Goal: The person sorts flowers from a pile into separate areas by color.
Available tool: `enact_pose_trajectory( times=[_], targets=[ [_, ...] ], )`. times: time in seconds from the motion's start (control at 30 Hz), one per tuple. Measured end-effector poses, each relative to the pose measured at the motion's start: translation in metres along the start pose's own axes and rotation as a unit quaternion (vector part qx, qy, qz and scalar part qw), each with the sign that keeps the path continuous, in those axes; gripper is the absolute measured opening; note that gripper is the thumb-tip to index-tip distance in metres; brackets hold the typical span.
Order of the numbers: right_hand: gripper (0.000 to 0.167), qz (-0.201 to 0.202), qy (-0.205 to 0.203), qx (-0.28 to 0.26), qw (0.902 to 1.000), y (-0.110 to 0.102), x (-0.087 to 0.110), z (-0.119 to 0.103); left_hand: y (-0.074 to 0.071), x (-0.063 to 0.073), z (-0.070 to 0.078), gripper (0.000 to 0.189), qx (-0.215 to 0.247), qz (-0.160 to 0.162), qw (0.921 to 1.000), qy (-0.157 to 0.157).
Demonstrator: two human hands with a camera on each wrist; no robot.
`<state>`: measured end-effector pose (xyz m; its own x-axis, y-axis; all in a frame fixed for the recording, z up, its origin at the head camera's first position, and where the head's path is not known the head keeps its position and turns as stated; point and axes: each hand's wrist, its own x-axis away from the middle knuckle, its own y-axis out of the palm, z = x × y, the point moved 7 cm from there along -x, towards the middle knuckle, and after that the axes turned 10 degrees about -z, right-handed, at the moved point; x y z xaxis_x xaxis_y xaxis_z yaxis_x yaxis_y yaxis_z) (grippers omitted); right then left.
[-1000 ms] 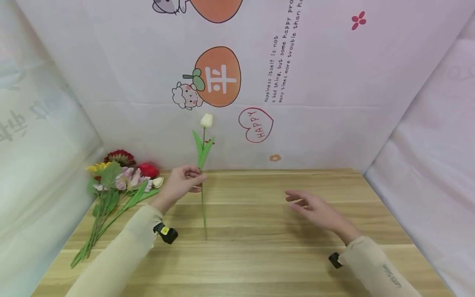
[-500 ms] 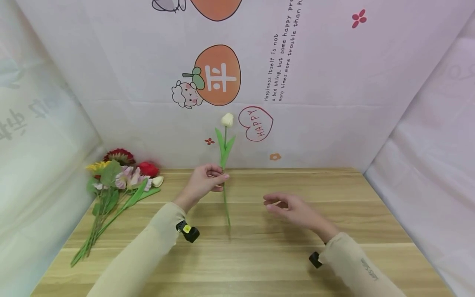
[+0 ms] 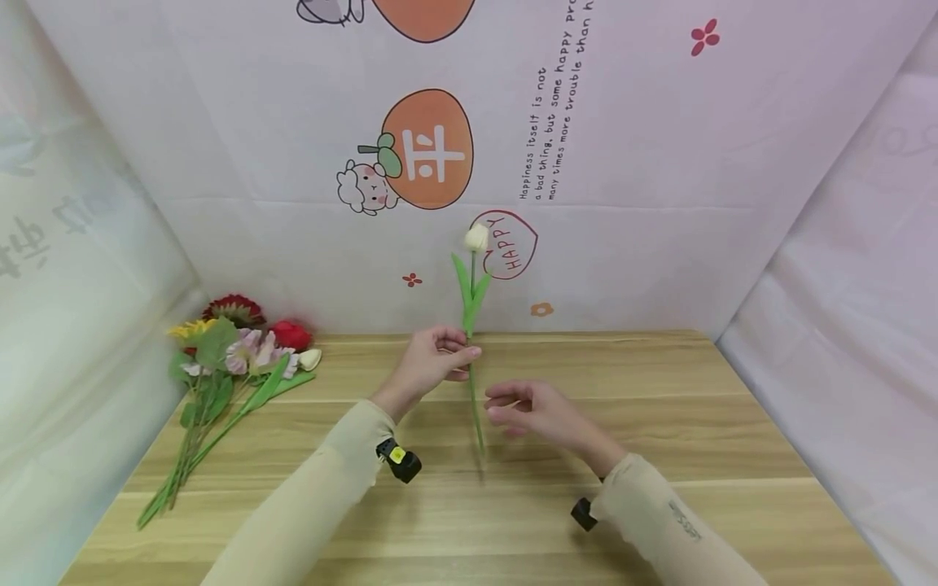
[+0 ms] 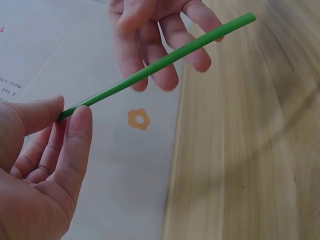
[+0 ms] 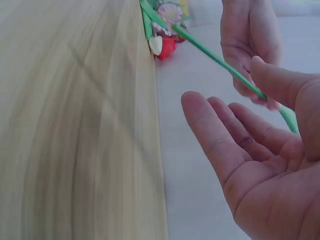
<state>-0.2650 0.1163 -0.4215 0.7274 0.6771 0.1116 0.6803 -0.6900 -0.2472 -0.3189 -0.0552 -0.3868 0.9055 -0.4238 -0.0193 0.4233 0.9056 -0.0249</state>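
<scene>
A white tulip with long green leaves stands nearly upright over the middle of the table. My left hand pinches its green stem between thumb and fingers, just below the leaves. In the left wrist view the stem slants up and away from that pinch, its lower end free. My right hand is close by on the right with its fingers apart and loosely bent, nothing held. From the right wrist view, a gap shows between the right fingers and the stem.
Several flowers lie in a bunch at the table's left: a dark red bloom, a yellow one, a red rose, pink blossoms and another white tulip. A printed white cloth hangs behind the wooden table.
My left hand has carried the white tulip to the right. My right hand has moved left, so the two hands are now much closer. The bunch has stayed put.
</scene>
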Motion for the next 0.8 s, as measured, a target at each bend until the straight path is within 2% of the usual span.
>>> enact_pose_trajectory(
  times=[0.13, 0.23, 0.43, 0.8],
  targets=[
    [0.053, -0.002, 0.009, -0.035, 0.9994, 0.008, -0.007, 0.003, 0.006, -0.002, -0.002, 0.027, 0.006, -0.002, 1.0000, 0.001],
    [0.048, 0.005, 0.016, -0.047, 0.9987, 0.013, -0.009, 0.006, 0.010, -0.003, -0.002, 0.030, 0.006, -0.004, 1.0000, 0.000],
    [0.030, 0.018, 0.011, -0.035, 0.9991, 0.015, -0.009, 0.007, 0.015, -0.002, -0.001, 0.030, 0.003, -0.007, 1.0000, -0.003],
    [0.027, 0.028, 0.002, -0.006, 0.9996, 0.012, -0.004, 0.005, 0.019, -0.001, 0.000, 0.021, 0.011, -0.006, 0.9999, -0.007]
  ],
)
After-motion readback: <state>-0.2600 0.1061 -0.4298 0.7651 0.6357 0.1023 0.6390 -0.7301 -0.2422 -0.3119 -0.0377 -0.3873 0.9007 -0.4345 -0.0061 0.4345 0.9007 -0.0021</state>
